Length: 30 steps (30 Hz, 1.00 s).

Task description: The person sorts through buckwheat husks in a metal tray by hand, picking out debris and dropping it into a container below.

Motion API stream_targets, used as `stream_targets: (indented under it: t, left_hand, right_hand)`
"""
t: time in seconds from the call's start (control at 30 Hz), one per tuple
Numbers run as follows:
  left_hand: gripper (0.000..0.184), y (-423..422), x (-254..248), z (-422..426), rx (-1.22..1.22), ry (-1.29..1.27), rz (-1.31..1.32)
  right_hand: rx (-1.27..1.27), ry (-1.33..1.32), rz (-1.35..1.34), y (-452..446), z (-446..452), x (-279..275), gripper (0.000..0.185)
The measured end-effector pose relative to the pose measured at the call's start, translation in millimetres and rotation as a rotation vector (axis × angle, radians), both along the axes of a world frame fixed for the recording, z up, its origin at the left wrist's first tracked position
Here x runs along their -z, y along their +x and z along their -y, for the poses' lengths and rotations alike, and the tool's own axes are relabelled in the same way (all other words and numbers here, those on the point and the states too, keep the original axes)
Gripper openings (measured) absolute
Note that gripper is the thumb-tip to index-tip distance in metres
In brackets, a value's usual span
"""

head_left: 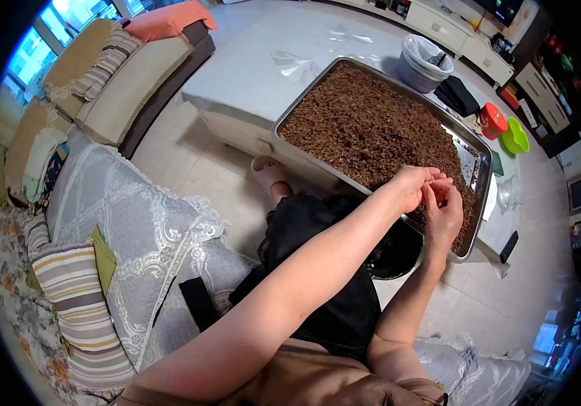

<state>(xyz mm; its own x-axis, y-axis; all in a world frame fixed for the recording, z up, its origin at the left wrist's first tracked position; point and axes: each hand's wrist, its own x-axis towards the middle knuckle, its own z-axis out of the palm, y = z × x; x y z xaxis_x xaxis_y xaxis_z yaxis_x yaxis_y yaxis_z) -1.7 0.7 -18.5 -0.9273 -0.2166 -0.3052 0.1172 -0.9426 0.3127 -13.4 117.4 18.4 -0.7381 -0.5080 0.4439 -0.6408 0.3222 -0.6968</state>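
A large metal tray holds a thick layer of small, dry brown bits, whose kind I cannot make out. Over its near right part, my left hand and my right hand meet with fingertips bent together. Both are closed in a pinch. Anything between the fingers is too small or too hidden to name. Bare metal shows at the tray's right side. Below the near edge of the tray, partly behind my left forearm, sits a dark round basin.
The tray rests on a white-topped table. Beyond it stand a lined bucket, a red container and a green bowl. A black remote-like object lies at the right edge. A lace-covered sofa with a striped cushion is at left.
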Motion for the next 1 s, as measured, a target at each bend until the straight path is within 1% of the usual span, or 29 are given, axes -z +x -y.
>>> stream_targets:
  t: [0.1, 0.27, 0.37, 0.4, 0.47, 0.5, 0.57, 0.6, 0.67, 0.73, 0.8, 0.83, 1.0]
  left_hand:
    - [0.02, 0.7, 3.8, 0.0, -0.033, -0.063, 0.019]
    - [0.027, 3.7, 2.4, -0.9, -0.066, -0.179, 0.062]
    - [0.029, 4.8, 1.1, -3.4, -0.077, -0.208, 0.083]
    - [0.028, 6.3, -1.2, -3.6, -0.048, -0.258, 0.097]
    - [0.025, 8.9, -6.3, -3.8, 0.008, -0.357, 0.123]
    - [0.022, 8.9, -8.6, -4.2, 0.019, -0.458, 0.162]
    - [0.019, 10.3, -11.9, -4.8, 0.043, -0.659, 0.243]
    - [0.017, 11.6, -11.7, -4.6, 0.058, -0.69, 0.236]
    - [0.016, 13.7, -12.1, -3.4, 0.088, -0.754, 0.219]
    - [0.014, 13.5, -13.3, -4.6, 0.076, -0.721, 0.21]
    - [0.013, 12.8, -12.1, -4.2, 0.091, -0.718, 0.184]
    - [0.013, 11.4, -10.5, -4.7, 0.06, -0.741, 0.195]
    - [0.015, 3.8, 3.6, -2.3, -0.047, -0.859, 0.222]
  right_hand:
    - [0.086, 0.024, -0.105, 5.9, 7.2, 3.3, 0.016]
    - [0.049, 0.014, -0.206, 3.0, 8.1, 6.5, 0.013]
    - [0.044, 0.037, -0.248, -4.2, 6.0, 12.8, 0.012]
    - [0.049, 0.051, -0.254, -6.3, 5.0, 15.6, 0.011]
    - [0.054, -0.026, -0.083, -9.1, 3.9, 20.0, 0.013]
    - [0.056, -0.066, 0.002, -11.3, 3.8, 22.5, 0.014]
    - [0.022, -0.186, 0.067, -22.6, 3.2, 30.5, 0.015]
    - [0.006, -0.245, 0.1, -27.3, 2.2, 32.7, 0.016]
    - [-0.034, -0.269, 0.303, -34.8, -2.6, 37.4, 0.016]
    - [-0.065, -0.295, 0.459, -33.9, -4.6, 32.0, 0.016]
    - [-0.092, -0.318, 0.487, -35.6, -7.1, 32.1, 0.017]
    - [-0.106, -0.329, 0.502, -36.4, -8.6, 32.7, 0.017]
    - [-0.103, -0.237, 0.44, -36.6, -9.0, 32.4, 0.015]
